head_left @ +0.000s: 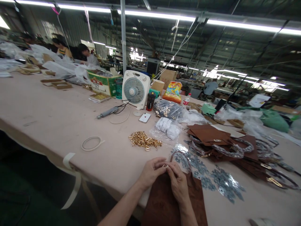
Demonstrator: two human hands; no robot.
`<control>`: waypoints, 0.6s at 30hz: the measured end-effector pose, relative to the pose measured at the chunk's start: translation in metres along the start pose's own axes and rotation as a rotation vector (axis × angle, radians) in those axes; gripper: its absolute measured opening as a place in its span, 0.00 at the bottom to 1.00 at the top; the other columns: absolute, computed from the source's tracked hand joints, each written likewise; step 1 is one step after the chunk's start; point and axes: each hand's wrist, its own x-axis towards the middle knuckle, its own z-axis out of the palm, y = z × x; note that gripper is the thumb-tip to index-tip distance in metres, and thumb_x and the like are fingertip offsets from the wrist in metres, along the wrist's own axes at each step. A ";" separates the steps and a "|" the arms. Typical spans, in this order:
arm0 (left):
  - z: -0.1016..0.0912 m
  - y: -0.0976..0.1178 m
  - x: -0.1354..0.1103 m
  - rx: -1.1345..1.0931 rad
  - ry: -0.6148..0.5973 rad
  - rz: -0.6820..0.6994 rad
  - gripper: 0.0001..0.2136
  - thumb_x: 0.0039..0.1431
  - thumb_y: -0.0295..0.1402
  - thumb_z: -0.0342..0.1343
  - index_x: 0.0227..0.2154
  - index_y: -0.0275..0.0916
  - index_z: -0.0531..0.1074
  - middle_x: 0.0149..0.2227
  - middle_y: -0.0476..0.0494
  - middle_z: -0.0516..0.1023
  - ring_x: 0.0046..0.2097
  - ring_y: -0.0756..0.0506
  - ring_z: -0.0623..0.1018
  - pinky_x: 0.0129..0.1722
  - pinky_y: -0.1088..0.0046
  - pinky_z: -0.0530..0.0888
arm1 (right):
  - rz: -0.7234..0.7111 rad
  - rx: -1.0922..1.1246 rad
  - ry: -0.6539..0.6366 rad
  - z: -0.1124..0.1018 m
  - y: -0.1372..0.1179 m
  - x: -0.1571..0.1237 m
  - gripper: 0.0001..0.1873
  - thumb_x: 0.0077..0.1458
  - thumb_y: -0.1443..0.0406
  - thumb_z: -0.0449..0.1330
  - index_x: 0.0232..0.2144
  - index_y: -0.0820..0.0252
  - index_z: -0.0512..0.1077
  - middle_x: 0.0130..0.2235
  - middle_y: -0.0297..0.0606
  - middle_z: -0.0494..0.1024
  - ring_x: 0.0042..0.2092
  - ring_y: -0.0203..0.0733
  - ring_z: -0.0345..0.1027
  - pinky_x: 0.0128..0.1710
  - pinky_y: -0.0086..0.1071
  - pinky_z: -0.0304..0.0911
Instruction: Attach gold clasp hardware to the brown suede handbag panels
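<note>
My left hand (pixel 151 172) and my right hand (pixel 178 181) meet above a brown bag panel (pixel 160 201) at the table's front edge. Their fingertips are closed around a small gold metal fitting (pixel 165 166), mostly hidden by the fingers. A curved brown handle (pixel 181 153) rises from the panel's far edge, just beyond my right hand. Past my fingers lies a heap of gold metal fittings (pixel 144 140). Flat silver metal plates (pixel 225 182) are spread to the right of the panel.
Brown bags (pixel 211 138) with plastic-wrapped handles are piled on the right. Farther back are a box fan (pixel 136 89), a phone (pixel 144 117), a dark bottle (pixel 150 101) and a corded power screwdriver (pixel 107 112). A tape ring (pixel 91 143) lies on the left. Other people sit in the background.
</note>
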 end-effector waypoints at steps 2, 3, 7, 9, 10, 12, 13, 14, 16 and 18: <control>0.000 0.000 0.000 -0.003 0.005 -0.004 0.29 0.50 0.40 0.75 0.53 0.34 0.75 0.50 0.32 0.84 0.53 0.38 0.83 0.58 0.60 0.76 | -0.016 -0.017 -0.002 0.000 -0.002 0.000 0.15 0.65 0.53 0.63 0.49 0.48 0.83 0.48 0.41 0.81 0.49 0.50 0.73 0.55 0.40 0.66; 0.000 -0.001 0.000 -0.005 0.011 -0.008 0.29 0.49 0.40 0.76 0.53 0.34 0.75 0.50 0.32 0.84 0.52 0.38 0.83 0.57 0.60 0.76 | -0.014 -0.017 0.000 0.000 -0.002 0.000 0.15 0.65 0.53 0.63 0.48 0.49 0.84 0.48 0.41 0.81 0.49 0.50 0.73 0.54 0.40 0.67; 0.002 -0.002 0.001 0.002 0.088 0.005 0.28 0.47 0.40 0.77 0.49 0.34 0.75 0.48 0.33 0.85 0.50 0.39 0.84 0.54 0.62 0.79 | 0.092 0.055 0.025 -0.002 0.003 -0.001 0.18 0.64 0.51 0.64 0.51 0.51 0.83 0.49 0.41 0.81 0.50 0.50 0.72 0.54 0.39 0.67; 0.004 -0.003 0.002 0.035 0.164 0.049 0.26 0.47 0.40 0.76 0.46 0.35 0.75 0.46 0.35 0.85 0.49 0.40 0.84 0.54 0.62 0.79 | 0.172 0.116 0.094 -0.003 0.009 -0.001 0.22 0.63 0.49 0.63 0.53 0.52 0.81 0.46 0.40 0.82 0.46 0.48 0.73 0.49 0.38 0.69; 0.005 -0.003 0.002 0.058 0.197 0.073 0.24 0.48 0.39 0.76 0.45 0.35 0.75 0.45 0.35 0.85 0.48 0.40 0.84 0.54 0.62 0.79 | 0.197 0.135 0.135 -0.003 0.012 -0.001 0.24 0.63 0.48 0.63 0.53 0.53 0.81 0.44 0.40 0.82 0.43 0.46 0.73 0.46 0.38 0.69; 0.008 -0.004 0.000 0.108 0.228 0.112 0.22 0.48 0.38 0.75 0.43 0.35 0.76 0.44 0.37 0.85 0.47 0.41 0.85 0.53 0.62 0.80 | 0.208 0.138 0.185 -0.003 0.015 -0.001 0.24 0.61 0.47 0.65 0.51 0.55 0.83 0.40 0.39 0.82 0.38 0.45 0.72 0.41 0.36 0.69; 0.009 -0.004 -0.001 0.132 0.225 0.124 0.21 0.49 0.38 0.74 0.43 0.35 0.76 0.44 0.37 0.85 0.46 0.41 0.85 0.52 0.63 0.80 | 0.197 0.126 0.187 -0.002 0.015 -0.001 0.23 0.60 0.47 0.66 0.49 0.55 0.84 0.39 0.39 0.82 0.38 0.45 0.71 0.41 0.36 0.69; 0.011 -0.004 -0.002 0.153 0.218 0.132 0.20 0.51 0.37 0.74 0.43 0.36 0.76 0.44 0.37 0.85 0.46 0.41 0.85 0.51 0.63 0.81 | 0.181 0.110 0.178 -0.001 0.014 -0.001 0.22 0.59 0.48 0.67 0.47 0.55 0.84 0.40 0.39 0.83 0.39 0.46 0.72 0.42 0.36 0.69; 0.013 -0.004 -0.005 0.187 0.211 0.145 0.18 0.53 0.36 0.72 0.43 0.36 0.77 0.44 0.38 0.85 0.45 0.42 0.85 0.50 0.64 0.82 | 0.148 0.084 0.157 0.001 0.011 -0.001 0.19 0.59 0.49 0.68 0.44 0.55 0.85 0.41 0.40 0.83 0.43 0.49 0.73 0.45 0.38 0.69; 0.015 -0.002 -0.008 0.214 0.218 0.156 0.16 0.54 0.35 0.71 0.43 0.36 0.77 0.43 0.40 0.85 0.45 0.42 0.85 0.49 0.66 0.82 | 0.128 0.054 0.160 0.003 0.007 -0.002 0.19 0.58 0.49 0.68 0.42 0.55 0.85 0.43 0.41 0.83 0.46 0.51 0.74 0.48 0.39 0.69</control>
